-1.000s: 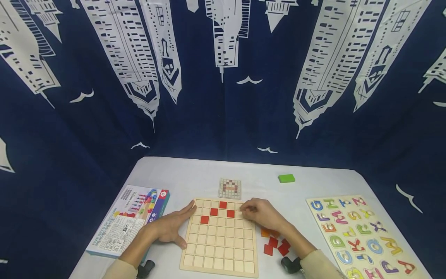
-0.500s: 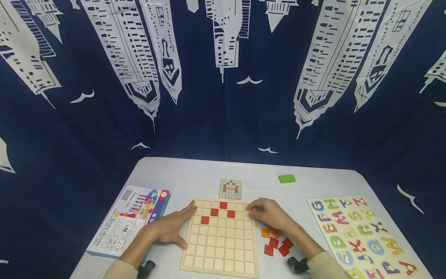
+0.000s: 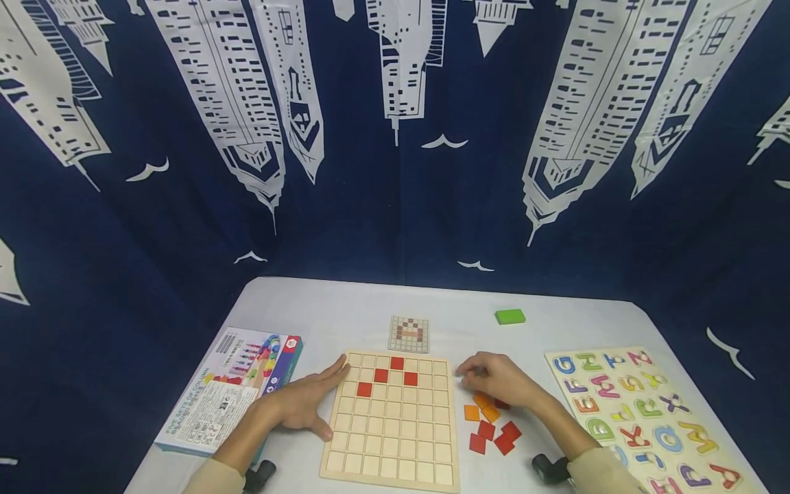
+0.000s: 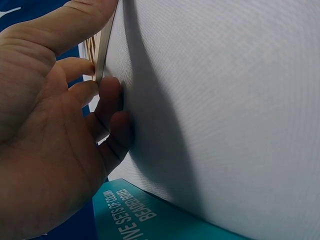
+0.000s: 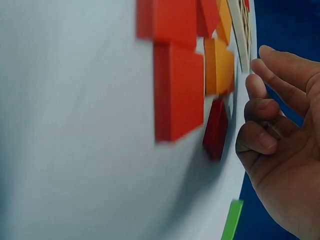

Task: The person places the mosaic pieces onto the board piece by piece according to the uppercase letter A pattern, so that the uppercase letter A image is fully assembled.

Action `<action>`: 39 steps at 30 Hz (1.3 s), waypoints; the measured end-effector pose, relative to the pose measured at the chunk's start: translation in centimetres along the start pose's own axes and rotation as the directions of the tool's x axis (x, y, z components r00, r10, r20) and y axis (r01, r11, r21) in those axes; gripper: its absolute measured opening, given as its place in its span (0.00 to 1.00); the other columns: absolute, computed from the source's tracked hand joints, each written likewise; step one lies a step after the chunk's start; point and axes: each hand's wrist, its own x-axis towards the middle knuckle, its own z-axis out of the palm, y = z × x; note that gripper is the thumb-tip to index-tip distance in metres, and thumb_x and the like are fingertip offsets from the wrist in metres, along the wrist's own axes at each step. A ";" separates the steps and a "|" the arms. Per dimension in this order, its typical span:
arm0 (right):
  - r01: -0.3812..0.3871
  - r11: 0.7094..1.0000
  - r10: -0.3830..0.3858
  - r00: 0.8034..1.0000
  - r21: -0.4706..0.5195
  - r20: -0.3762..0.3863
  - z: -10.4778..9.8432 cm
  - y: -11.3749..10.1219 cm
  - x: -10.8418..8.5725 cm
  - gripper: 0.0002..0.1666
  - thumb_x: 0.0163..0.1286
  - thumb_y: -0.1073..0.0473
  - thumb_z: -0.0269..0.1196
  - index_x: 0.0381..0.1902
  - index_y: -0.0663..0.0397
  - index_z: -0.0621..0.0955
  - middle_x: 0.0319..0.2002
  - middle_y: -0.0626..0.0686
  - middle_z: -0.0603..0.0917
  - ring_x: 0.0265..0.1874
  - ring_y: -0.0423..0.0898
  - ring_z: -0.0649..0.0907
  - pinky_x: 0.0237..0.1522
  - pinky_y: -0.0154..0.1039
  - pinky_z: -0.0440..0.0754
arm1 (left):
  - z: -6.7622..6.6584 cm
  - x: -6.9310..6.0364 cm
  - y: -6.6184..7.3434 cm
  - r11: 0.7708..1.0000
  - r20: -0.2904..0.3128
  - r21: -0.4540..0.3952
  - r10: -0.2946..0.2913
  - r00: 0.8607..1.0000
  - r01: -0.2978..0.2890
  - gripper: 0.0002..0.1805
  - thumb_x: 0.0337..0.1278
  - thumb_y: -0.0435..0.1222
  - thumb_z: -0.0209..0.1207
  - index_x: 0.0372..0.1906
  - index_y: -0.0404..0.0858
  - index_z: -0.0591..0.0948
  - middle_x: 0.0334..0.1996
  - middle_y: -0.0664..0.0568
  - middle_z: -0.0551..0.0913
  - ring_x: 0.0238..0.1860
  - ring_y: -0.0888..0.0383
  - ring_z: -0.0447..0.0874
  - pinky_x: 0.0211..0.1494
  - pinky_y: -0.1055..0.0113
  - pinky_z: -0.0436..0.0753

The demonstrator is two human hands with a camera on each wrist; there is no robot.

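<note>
A pale wooden grid board (image 3: 389,448) lies mid-table, with several red square tiles (image 3: 397,363) set in its upper cells. My left hand (image 3: 296,405) rests along the board's left edge, thumb and fingers spread apart. Just off the board's upper right side is my right hand (image 3: 500,379), over loose tiles. In the right wrist view, the fingers of the right hand (image 5: 285,120) are loosely bent and hold nothing. Loose orange tiles (image 3: 472,412) and red tiles (image 3: 477,443) lie on the table beside the board; a dark red one (image 5: 216,131) is partly under the hand.
A small pattern card (image 3: 409,335) lies beyond the board. At left is a printed box (image 3: 210,405); at right, an alphabet puzzle board (image 3: 648,412). A green block (image 3: 510,317) sits toward the back. The white table (image 3: 333,309) meets a dark blue curtain (image 3: 395,226).
My right hand has moved right, off the board's upper right part to above the loose tiles, uncovering more of them and the board. The left hand stays in place.
</note>
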 end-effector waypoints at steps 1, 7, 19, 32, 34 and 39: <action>0.000 1.000 0.000 1.000 0.001 0.004 -0.1 0.2 -0.1 0.10 0.59 0.54 0.65 0.40 0.42 0.84 0.28 0.41 0.78 0.27 0.42 0.76 0.26 0.34 0.75 | 0.0 0.0 0.0 1.000 0.000 0.002 0.003 1.000 -0.003 0.66 0.22 0.56 0.70 0.73 0.42 0.48 0.73 0.52 0.36 0.70 0.45 0.47 0.67 0.47 0.56; -0.006 1.000 0.006 1.000 -0.021 0.013 -0.7 1.4 -0.8 0.09 0.58 0.52 0.65 0.39 0.41 0.84 0.28 0.40 0.78 0.28 0.41 0.76 0.28 0.33 0.76 | 0.2 0.1 -0.3 1.000 0.000 -0.008 0.006 1.000 -0.006 0.67 0.21 0.57 0.69 0.73 0.43 0.47 0.73 0.53 0.35 0.70 0.46 0.47 0.67 0.48 0.56; -0.082 0.996 0.083 0.995 -0.015 0.049 -2.4 2.5 -1.8 0.14 0.53 0.50 0.69 0.39 0.41 0.83 0.33 0.42 0.80 0.36 0.44 0.75 0.36 0.39 0.74 | 0.0 0.1 -0.1 1.000 -0.004 -0.017 -0.001 1.000 0.001 0.67 0.22 0.58 0.69 0.73 0.44 0.47 0.73 0.53 0.36 0.70 0.46 0.47 0.67 0.47 0.56; -0.121 0.992 0.123 0.985 -0.025 0.118 -3.0 3.6 -3.1 0.20 0.46 0.50 0.73 0.39 0.40 0.81 0.33 0.44 0.77 0.37 0.45 0.73 0.36 0.40 0.71 | 0.0 0.0 0.0 1.000 -0.002 -0.012 -0.020 1.000 0.020 0.66 0.21 0.57 0.70 0.73 0.44 0.48 0.73 0.54 0.36 0.70 0.46 0.47 0.67 0.48 0.56; -0.112 0.993 0.115 0.985 -0.027 0.126 -3.1 3.7 -3.3 0.22 0.45 0.50 0.74 0.40 0.40 0.81 0.33 0.44 0.77 0.37 0.45 0.73 0.37 0.40 0.71 | 0.1 0.0 0.0 1.000 -0.003 -0.013 -0.018 1.000 0.018 0.66 0.21 0.57 0.69 0.73 0.44 0.48 0.73 0.54 0.36 0.70 0.46 0.47 0.67 0.48 0.57; -0.084 0.996 0.088 0.985 -0.033 0.147 -3.2 3.9 -3.6 0.22 0.44 0.49 0.74 0.39 0.40 0.81 0.33 0.44 0.76 0.37 0.45 0.73 0.35 0.37 0.72 | 0.1 0.1 -0.1 1.000 -0.006 -0.014 -0.019 1.000 0.019 0.66 0.21 0.58 0.69 0.73 0.44 0.48 0.73 0.54 0.37 0.70 0.46 0.47 0.66 0.47 0.57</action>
